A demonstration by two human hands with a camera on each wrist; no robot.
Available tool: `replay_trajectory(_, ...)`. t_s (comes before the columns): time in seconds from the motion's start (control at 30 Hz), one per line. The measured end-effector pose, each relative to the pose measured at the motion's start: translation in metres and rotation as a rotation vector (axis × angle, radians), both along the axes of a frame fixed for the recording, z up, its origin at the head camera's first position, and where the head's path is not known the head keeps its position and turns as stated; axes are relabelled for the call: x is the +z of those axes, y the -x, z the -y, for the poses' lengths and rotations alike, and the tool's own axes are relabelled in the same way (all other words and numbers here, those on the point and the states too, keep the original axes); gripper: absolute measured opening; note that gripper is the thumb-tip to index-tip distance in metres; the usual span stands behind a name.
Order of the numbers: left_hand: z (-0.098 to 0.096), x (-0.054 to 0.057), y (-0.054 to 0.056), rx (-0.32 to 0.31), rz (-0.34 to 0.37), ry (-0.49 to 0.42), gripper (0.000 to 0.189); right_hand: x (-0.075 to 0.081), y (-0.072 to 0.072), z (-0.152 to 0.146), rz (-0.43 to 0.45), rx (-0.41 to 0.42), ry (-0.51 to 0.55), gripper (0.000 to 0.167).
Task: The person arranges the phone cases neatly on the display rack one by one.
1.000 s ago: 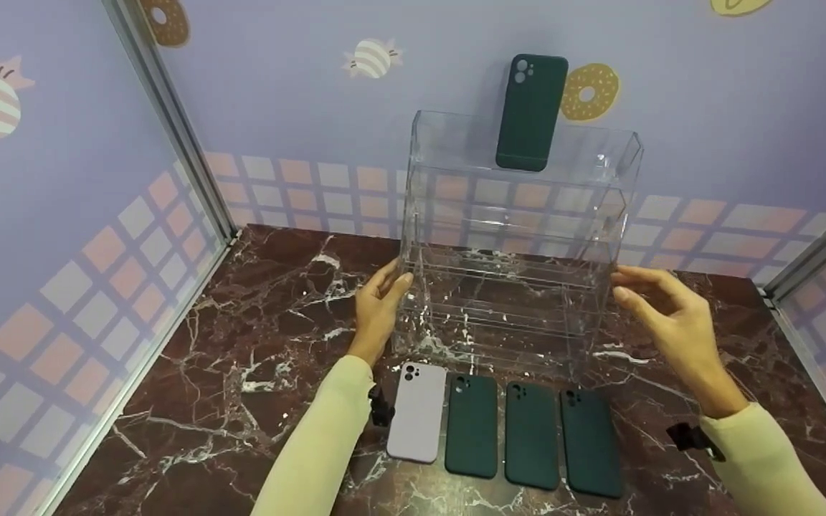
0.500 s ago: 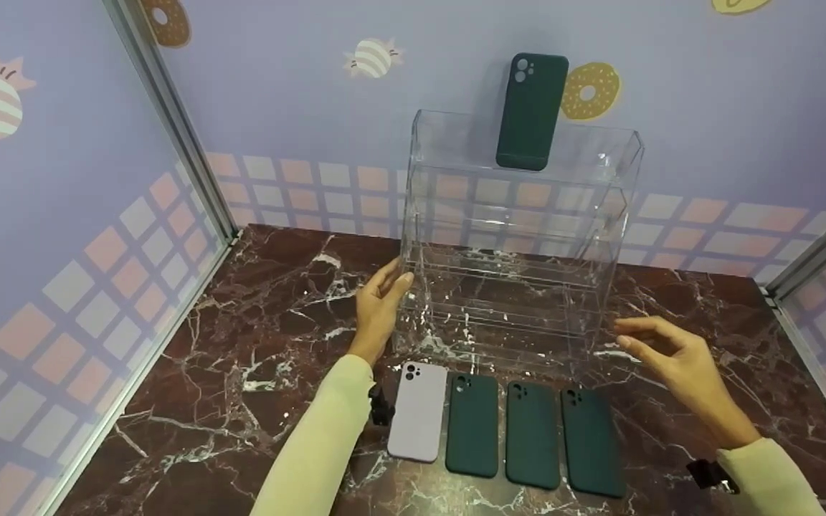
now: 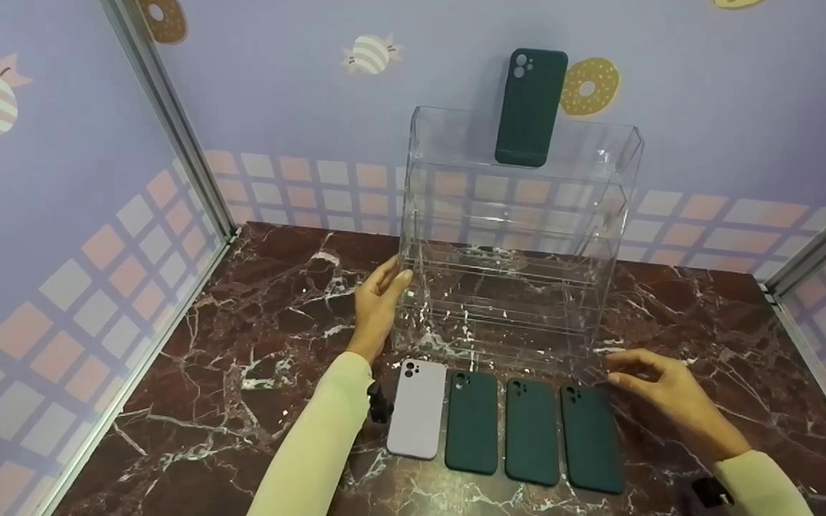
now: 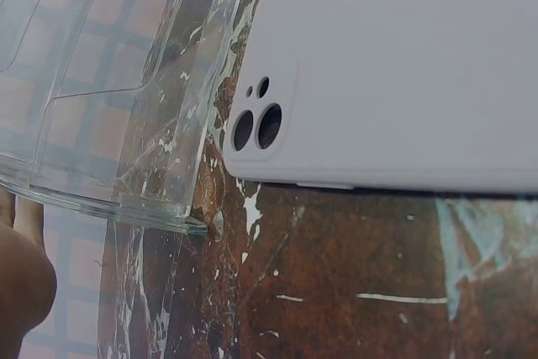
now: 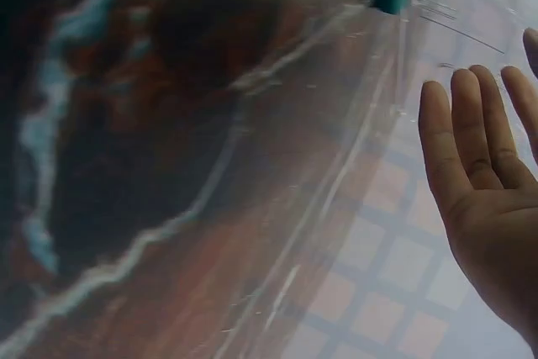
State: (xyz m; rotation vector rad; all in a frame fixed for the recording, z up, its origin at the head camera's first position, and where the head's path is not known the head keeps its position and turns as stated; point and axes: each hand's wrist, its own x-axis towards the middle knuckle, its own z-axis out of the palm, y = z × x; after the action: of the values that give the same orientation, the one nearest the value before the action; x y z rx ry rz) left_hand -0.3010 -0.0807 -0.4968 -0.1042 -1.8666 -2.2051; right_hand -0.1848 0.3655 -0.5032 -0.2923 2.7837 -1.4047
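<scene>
A clear tiered plastic display rack [image 3: 506, 269] stands on the table near the back wall. One dark green phone case [image 3: 532, 107] leans upright in its top tier. My left hand [image 3: 376, 304] touches the rack's left side, thumb and fingers extended. In front of the rack lie, in a row, a pale lilac phone case [image 3: 416, 410] and three dark green ones, the rightmost green phone case [image 3: 591, 438] being nearest my right hand [image 3: 660, 383]. That hand holds nothing and hovers just right of the case's top end; the right wrist view shows its fingers [image 5: 471, 124] spread and nearly straight.
The dark red marble-patterned table [image 3: 241, 387] ends at a lilac back wall [image 3: 277, 86] with cartoon prints. Metal-framed side panels rise at left and right. In the left wrist view, the lilac case's camera end lies close to the rack's front edge [image 4: 189, 220].
My right hand has left the rack's right side and come down and toward me, now close to the rightmost green phone case. The left hand stays at the rack; the cases have not moved.
</scene>
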Motion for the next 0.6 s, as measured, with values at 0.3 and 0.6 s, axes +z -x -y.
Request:
replay_trajectory(0.3,-0.001,0.0,0.002,0.001,0.004,-0.008,0.047,-0.011,0.001,-0.008,0.026,0.167,-0.066,0.045)
replay_trajectory(0.6,-0.002,0.001,0.0,0.014,-0.009,-0.01,0.045,-0.014,-0.002,-0.007,0.112,0.25,-0.106,0.056)
